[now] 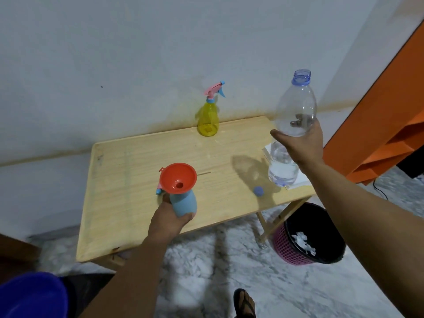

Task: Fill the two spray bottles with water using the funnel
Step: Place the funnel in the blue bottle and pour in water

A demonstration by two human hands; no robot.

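Two bare hands: left hand [171, 222] grips one blue spray bottle [184, 203] topped by one orange funnel [178, 177]; right hand [300, 143] clasps one clear water bottle [291, 125]. Second, yellow spray bottle [208, 119] stands on wooden table [137, 161] by white wall [114, 53].

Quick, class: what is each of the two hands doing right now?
Left hand: closed around the blue spray bottle, which carries the funnel.
Right hand: closed around the uncapped water bottle, held upright.
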